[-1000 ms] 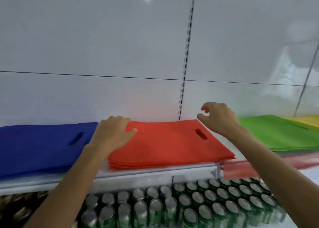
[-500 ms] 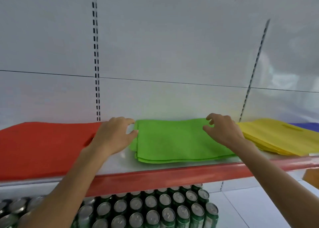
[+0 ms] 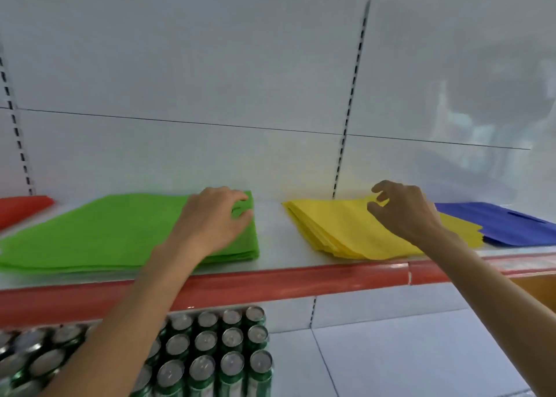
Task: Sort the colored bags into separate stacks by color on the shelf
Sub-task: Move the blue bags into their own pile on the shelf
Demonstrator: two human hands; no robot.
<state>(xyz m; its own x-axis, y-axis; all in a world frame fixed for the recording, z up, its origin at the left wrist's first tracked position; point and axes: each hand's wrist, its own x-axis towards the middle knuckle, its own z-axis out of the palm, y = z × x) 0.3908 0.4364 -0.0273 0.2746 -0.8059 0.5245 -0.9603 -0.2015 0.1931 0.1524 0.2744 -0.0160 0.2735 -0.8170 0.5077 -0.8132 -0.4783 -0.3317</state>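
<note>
Yellow bags [image 3: 346,231] lie just under your right hand [image 3: 403,213], fingers [image 3: 391,186] loosely curled and empty; your left hand [image 3: 210,219] rests on the green stack [image 3: 105,231], grip unclear.

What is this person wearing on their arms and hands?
Nothing that shows. The left hand and right hand are bare, with no gloves, rings or watch. The left forearm and right forearm are bare too, with no sleeve in view.
</note>
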